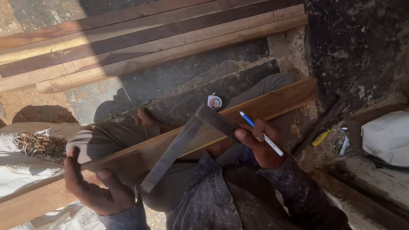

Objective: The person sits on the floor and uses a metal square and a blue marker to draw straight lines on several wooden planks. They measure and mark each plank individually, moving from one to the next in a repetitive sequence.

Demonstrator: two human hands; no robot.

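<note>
Left hand [97, 187] gripped the near edge of a long wooden plank [272, 100] lying across the lap. Right hand [260, 142] pinched a blue-and-white pen [260, 133] and steadied a flat, grey metal square [183, 142] on the board. Beyond them, stacked planks [149, 40] crowded the rough floor, a tape measure [214, 101] between.

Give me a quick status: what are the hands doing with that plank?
Left hand grips the plank across the lap. Right hand holds a blue pen and steadies the metal square on the plank. Tape measure beyond, apart.
</note>
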